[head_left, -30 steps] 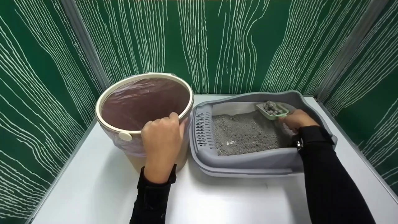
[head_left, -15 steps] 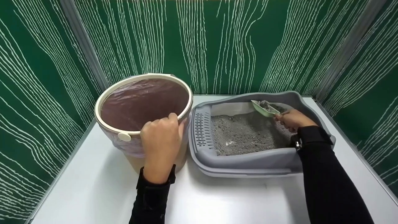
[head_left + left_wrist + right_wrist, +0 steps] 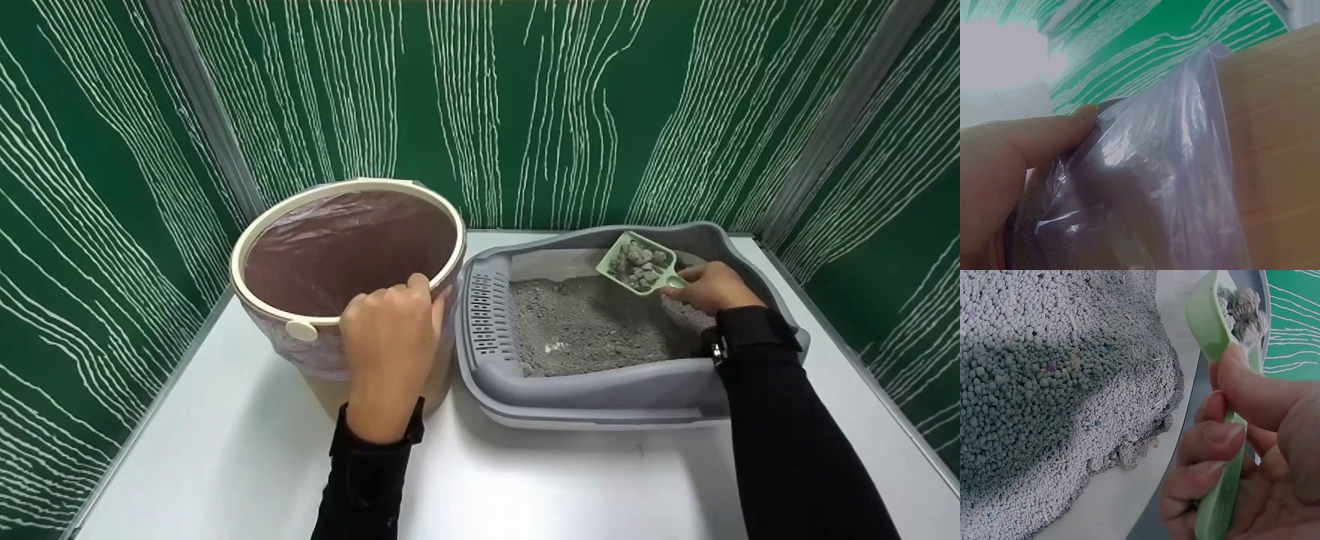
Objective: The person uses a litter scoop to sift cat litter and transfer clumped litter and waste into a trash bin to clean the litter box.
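My left hand (image 3: 390,337) grips the near right rim of a round trash can (image 3: 301,330), with the thumb on the outside over the purple plastic bag (image 3: 1129,185) that lines it. My right hand (image 3: 709,289) holds a light green litter scoop (image 3: 671,280) by its handle, fingers wrapped round it in the right wrist view. Several grey litter clumps (image 3: 641,262) lie in the scoop's pan. The scoop is over the back right of a grey litter box (image 3: 585,390). Grey granular litter (image 3: 592,330) covers the box's floor, with a bare pale strip along the back.
The trash can and litter box stand side by side on a white table (image 3: 525,487). A slotted step (image 3: 491,315) forms the box's left end. Green panels (image 3: 570,112) with white wavy lines close off the back and both sides, joined by grey metal posts (image 3: 206,105).
The scoop has tipped to one side and back, and has moved slightly left, its pan now facing more toward the head camera. The left hand stays on the trash can rim.
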Available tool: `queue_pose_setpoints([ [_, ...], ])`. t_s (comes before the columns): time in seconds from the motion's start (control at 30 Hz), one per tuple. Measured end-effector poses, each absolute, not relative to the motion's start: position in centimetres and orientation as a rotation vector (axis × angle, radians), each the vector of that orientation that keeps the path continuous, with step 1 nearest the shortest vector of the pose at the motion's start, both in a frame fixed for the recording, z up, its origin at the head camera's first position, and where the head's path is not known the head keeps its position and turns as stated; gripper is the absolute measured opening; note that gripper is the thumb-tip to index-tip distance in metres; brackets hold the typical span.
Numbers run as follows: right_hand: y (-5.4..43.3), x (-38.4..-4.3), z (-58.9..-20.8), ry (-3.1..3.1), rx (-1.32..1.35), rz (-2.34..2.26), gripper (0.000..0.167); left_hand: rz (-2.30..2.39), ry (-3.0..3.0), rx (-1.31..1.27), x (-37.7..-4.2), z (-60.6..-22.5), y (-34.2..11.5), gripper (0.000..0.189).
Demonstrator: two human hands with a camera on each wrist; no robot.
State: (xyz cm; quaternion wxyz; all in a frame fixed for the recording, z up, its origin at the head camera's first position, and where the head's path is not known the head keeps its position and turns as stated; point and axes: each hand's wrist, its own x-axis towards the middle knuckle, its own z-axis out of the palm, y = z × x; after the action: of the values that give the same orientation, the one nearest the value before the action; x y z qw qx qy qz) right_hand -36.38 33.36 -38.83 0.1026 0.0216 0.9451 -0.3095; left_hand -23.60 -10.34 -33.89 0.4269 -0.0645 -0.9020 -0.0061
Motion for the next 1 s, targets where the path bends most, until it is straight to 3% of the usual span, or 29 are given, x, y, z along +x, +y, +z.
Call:
queue_pose_setpoints([
  [0.37, 32.75, -36.69, -38.49, 2.648, 0.03, -1.04, 0.066, -0.011, -2.256, -0.147, -23.53, -33.86, -10.26, 0.04],
  [0.6, 32.48, -37.01, -38.3, 2.409, -0.004, -1.207, 0.049, -0.009, -2.273, -0.148, -23.56, -33.86, -10.25, 0.04],
  [1.0, 32.77, -37.11, -38.48, 2.368, -0.009, -1.18, 0.048, -0.002, -2.245, -0.159, -23.38, -33.64, -10.18, 0.042],
])
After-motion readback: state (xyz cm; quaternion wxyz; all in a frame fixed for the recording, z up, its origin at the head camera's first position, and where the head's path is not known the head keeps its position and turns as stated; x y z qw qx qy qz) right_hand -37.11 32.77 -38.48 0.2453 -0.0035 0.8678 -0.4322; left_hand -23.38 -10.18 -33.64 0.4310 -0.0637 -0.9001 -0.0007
